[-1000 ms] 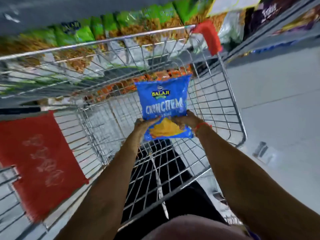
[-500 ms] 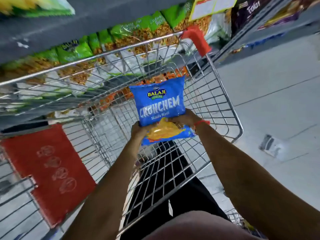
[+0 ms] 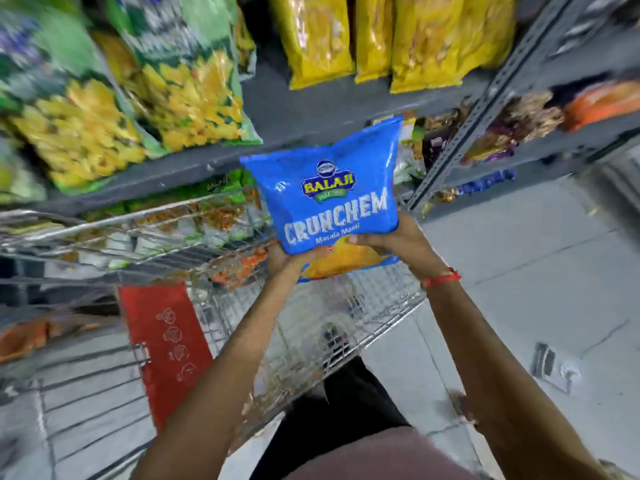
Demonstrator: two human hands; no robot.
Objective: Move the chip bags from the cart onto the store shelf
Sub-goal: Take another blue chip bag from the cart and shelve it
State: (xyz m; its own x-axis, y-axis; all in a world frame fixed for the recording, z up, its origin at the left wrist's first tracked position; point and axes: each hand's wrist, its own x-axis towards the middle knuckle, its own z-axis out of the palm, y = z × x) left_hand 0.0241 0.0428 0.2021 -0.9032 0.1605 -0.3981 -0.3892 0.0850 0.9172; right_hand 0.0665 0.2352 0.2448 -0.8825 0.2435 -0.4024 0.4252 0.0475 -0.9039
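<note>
Your left hand (image 3: 287, 259) is curled under the bottom-left corner of the blue chip bag (image 3: 329, 199), fingers closed on the lower edge. Your right hand (image 3: 391, 237) is clamped on the bottom-right corner, thumb across the front, red thread (image 3: 441, 278) on that wrist. Both grip the same bag; nothing else is in hand.

The bag is upright, in the air above the cart (image 3: 311, 327), just in front of the shelf (image 3: 287, 112) edge and not touching it.

Handling, my read: light, puffed with air, slick film. Contents are brittle, so don't squeeze the middle. Hold by the bottom corners or the sealed seams, as you are. The top is unsupported and will likely flop if you tilt it.

On the shelf, green bags (image 3: 194, 95) sit left of the blue bag and yellow bags (image 3: 381, 39) above it. The bare grey patch between them looks like the likely spot. Slide it in bottom first.
</note>
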